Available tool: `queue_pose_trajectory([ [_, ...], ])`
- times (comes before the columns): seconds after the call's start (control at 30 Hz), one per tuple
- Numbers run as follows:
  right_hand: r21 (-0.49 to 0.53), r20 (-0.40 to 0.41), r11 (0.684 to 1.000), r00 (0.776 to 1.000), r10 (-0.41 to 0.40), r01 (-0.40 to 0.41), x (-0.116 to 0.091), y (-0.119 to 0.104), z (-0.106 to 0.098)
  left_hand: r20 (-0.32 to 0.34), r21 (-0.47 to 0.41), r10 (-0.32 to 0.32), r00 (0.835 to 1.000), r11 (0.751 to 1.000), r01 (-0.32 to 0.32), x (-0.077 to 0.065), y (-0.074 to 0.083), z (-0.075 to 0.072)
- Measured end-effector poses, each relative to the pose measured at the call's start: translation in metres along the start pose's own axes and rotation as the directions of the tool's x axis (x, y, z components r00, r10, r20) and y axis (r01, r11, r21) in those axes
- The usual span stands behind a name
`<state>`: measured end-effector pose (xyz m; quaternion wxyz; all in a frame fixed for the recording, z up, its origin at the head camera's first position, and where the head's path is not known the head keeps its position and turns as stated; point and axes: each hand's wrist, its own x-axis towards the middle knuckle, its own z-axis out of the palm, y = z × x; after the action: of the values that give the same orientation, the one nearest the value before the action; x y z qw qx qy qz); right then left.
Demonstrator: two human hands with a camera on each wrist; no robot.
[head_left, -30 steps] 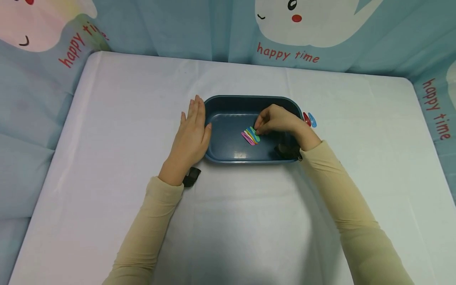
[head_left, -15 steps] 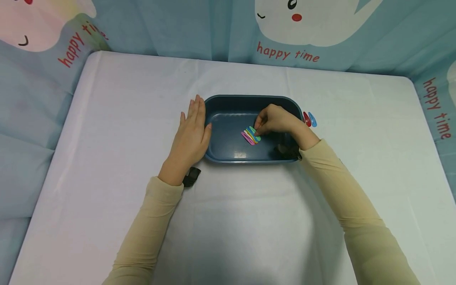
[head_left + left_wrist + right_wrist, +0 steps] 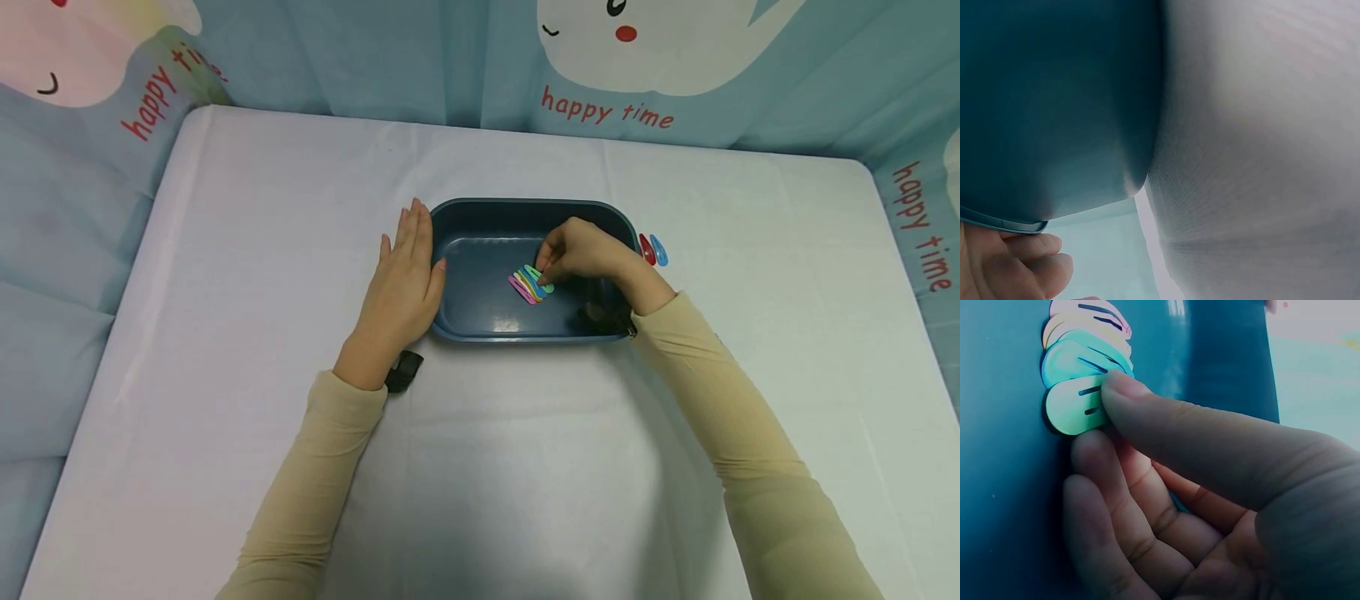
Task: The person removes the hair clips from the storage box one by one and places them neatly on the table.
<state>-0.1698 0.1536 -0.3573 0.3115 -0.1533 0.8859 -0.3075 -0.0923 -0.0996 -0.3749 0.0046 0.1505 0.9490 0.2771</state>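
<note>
A dark blue rectangular tub (image 3: 480, 321) stands mid-table. Inside it, several snap hair clips lie overlapping in a slanted row, from a pink clip (image 3: 521, 289) through yellow and blue to a green hair clip (image 3: 1071, 414). My right hand (image 3: 588, 252) reaches in over the tub's right side and pinches the green clip between thumb and fingertips, which cover its far end. The blue clip (image 3: 1065, 365) lies right beside it. My left hand (image 3: 402, 287) rests with straight fingers along the outside of the tub's left end; the left wrist view shows its fingers (image 3: 1054, 275) below the rim.
Just outside the tub's right end, a red hair clip (image 3: 647, 250) and a blue hair clip (image 3: 659, 251) lie side by side on the white tablecloth (image 3: 495, 467). A light blue printed curtain (image 3: 375, 62) hangs behind the table.
The green clip has shifted slightly to the right, turning outward from the row under my right fingertips. My left hand and the tub stay in place.
</note>
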Motion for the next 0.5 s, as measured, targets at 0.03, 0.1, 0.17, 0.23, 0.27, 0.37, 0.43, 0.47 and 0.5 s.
queue_pose_trajectory([
  [0.03, 0.008, 0.002, 1.0, 1.0, -0.007, 0.007, -0.0002, 0.0002, 0.0, -0.001, 0.0, 0.001, 1.0, 1.0, -0.001, 0.0, 0.0001, 0.0],
  [0.1, 0.026, 0.005, 0.999, 1.0, -0.02, 0.02, -0.0013, 0.0001, -0.0004, -0.005, 0.0, 0.002, 1.0, 1.0, -0.002, 0.0002, 0.0003, 0.0],
  [0.17, 0.041, 0.008, 0.999, 0.999, -0.031, 0.031, -0.0022, 0.0001, -0.0007, -0.008, 0.0, 0.004, 1.0, 1.0, -0.004, 0.0004, 0.0004, 0.0002],
  [0.23, 0.052, 0.011, 0.998, 0.999, -0.037, 0.037, -0.0026, 0.0004, -0.001, -0.01, 0.0, 0.004, 1.0, 1.0, -0.004, 0.0005, 0.0004, 0.0003],
  [0.27, 0.058, 0.011, 0.998, 0.999, -0.037, 0.036, -0.0027, 0.0005, -0.0012, -0.01, -0.001, 0.005, 1.0, 1.0, -0.005, 0.0005, 0.0004, 0.0003],
  [0.37, 0.072, 0.011, 0.997, 0.999, -0.039, 0.038, -0.0026, 0.0012, -0.0015, -0.004, 0.0, 0.001, 1.0, 1.0, -0.001, 0.0004, 0.0004, 0.0002],
  [0.43, 0.08, 0.012, 0.996, 0.999, -0.041, 0.04, -0.0024, 0.0017, -0.0016, 0.0, 0.0, -0.002, 1.0, 1.0, 0.002, 0.0004, 0.0004, 0.0002],
  [0.47, 0.083, 0.012, 0.996, 0.999, -0.044, 0.043, -0.0023, 0.0019, -0.0015, 0.003, 0.0, -0.004, 1.0, 1.0, 0.004, 0.0004, 0.0004, 0.0001],
  [0.5, 0.084, 0.011, 0.995, 0.999, -0.047, 0.046, -0.0023, 0.0022, -0.0014, 0.006, 0.002, -0.007, 1.0, 1.0, 0.006, 0.0003, 0.0003, 0.0001],
])
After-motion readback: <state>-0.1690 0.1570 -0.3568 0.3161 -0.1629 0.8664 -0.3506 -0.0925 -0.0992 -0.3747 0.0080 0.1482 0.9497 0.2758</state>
